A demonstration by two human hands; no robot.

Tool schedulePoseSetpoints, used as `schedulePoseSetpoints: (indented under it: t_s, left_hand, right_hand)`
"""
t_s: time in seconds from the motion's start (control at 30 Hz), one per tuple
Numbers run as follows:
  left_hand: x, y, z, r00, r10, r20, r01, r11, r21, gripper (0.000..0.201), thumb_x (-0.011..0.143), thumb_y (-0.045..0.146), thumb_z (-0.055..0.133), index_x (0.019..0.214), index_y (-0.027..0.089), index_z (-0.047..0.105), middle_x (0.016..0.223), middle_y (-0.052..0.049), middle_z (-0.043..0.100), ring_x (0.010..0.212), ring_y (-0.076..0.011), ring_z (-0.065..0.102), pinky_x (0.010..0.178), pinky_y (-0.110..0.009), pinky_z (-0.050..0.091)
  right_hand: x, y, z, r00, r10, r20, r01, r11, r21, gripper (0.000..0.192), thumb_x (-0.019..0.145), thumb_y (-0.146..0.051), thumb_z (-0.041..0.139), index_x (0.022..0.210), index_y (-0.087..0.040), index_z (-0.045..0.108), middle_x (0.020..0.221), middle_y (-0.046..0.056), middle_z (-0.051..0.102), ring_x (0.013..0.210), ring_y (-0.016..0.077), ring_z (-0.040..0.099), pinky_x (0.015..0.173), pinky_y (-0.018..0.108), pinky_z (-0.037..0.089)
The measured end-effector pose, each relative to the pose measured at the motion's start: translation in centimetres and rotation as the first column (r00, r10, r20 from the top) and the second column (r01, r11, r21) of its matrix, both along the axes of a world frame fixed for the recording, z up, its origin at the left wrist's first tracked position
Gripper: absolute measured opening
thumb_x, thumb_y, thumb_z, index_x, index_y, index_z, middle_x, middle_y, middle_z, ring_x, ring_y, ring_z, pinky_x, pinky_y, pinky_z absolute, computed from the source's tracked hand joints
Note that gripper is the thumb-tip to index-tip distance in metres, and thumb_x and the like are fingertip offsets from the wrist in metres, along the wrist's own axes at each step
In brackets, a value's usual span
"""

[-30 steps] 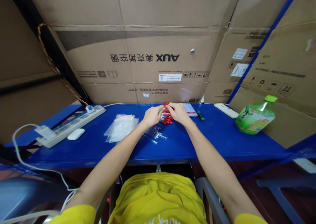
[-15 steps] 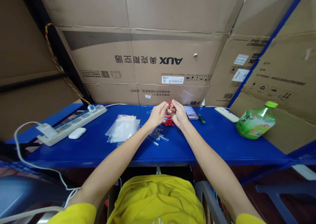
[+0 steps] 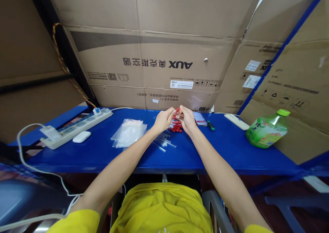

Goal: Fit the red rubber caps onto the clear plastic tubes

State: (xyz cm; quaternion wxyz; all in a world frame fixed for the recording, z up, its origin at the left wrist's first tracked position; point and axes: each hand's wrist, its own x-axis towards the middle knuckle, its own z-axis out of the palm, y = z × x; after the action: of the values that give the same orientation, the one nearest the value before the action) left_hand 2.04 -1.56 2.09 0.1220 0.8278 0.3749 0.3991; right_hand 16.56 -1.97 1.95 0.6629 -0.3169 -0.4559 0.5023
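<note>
phone screen [image 3: 199, 118] blurred, red-capped piece [image 3: 177, 111] between the hands mostly hidden by fingertips

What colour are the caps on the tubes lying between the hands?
Red. The caps show best in the head view, on the blue table.

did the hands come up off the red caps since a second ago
Yes. Both the left hand and right hand have lifted off the red caps lying on the blue table, pinching a cap together above the pile.

Colours on our bench
We see blue table [image 3: 226, 150], red caps [image 3: 176, 126], clear tubes [image 3: 164, 144], green bottle [image 3: 267, 129], white power strip [image 3: 77, 127], yellow shirt [image 3: 161, 209].
</note>
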Motion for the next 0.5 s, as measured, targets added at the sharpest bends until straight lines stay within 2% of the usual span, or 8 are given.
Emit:
schedulePoseSetpoints:
  t_s: [0.17, 0.37, 0.47, 0.5]
  left_hand:
    - [-0.3, 0.0, 0.1, 0.977, 0.127, -0.172, -0.125, 0.992, 0.020, 0.042, 0.110, 0.045, 0.030, 0.096, 0.025, 0.064, 0.083, -0.005, 0.072, 0.078, -0.0217, 0.068, 0.069, -0.028, 0.038]
    - [-0.1, -0.1, -0.1, 0.969, 0.138, -0.203, -0.135, 0.990, 0.028, 0.042, 0.110, 0.046, 0.030, 0.096, 0.025, 0.063, 0.082, -0.005, 0.072, 0.077, -0.0223, 0.067, 0.067, -0.028, 0.035]
    - [-1.1, 0.5, -0.5, 0.967, 0.153, -0.202, -0.153, 0.988, 0.016, 0.039, 0.109, 0.044, 0.032, 0.093, 0.025, 0.063, 0.079, -0.005, 0.070, 0.075, -0.0223, 0.066, 0.066, -0.028, 0.035]
    - [-1.6, 0.8, -0.6, 0.966, 0.170, -0.197, -0.172, 0.985, 0.008, 0.037, 0.108, 0.043, 0.034, 0.092, 0.025, 0.062, 0.078, -0.005, 0.069, 0.074, -0.0222, 0.065, 0.067, -0.028, 0.035]
  right_hand:
    - [0.7, 0.4, -0.3, 0.990, -0.058, 0.127, 0.062, 0.998, -0.025, 0.055, 0.076, -0.066, 0.079, 0.062, -0.024, 0.046, 0.049, -0.008, 0.039, 0.045, 0.0092, 0.040, 0.051, 0.025, 0.045]
    - [0.3, 0.8, -0.9, 0.989, -0.074, 0.125, 0.078, 0.997, -0.026, 0.053, 0.074, -0.061, 0.081, 0.062, -0.023, 0.048, 0.049, -0.008, 0.043, 0.043, 0.0077, 0.042, 0.047, 0.023, 0.039]
    - [2.4, 1.4, -0.4, 0.989, -0.130, 0.065, 0.133, 0.990, -0.055, 0.050, 0.078, -0.060, 0.079, 0.065, -0.023, 0.047, 0.049, -0.009, 0.042, 0.042, 0.0076, 0.042, 0.044, 0.021, 0.038]
    - [3.6, 1.6, -0.1, 0.977, -0.211, 0.016, 0.212, 0.975, -0.063, 0.050, 0.080, -0.060, 0.077, 0.067, -0.023, 0.046, 0.049, -0.010, 0.039, 0.041, 0.0073, 0.040, 0.043, 0.021, 0.037]
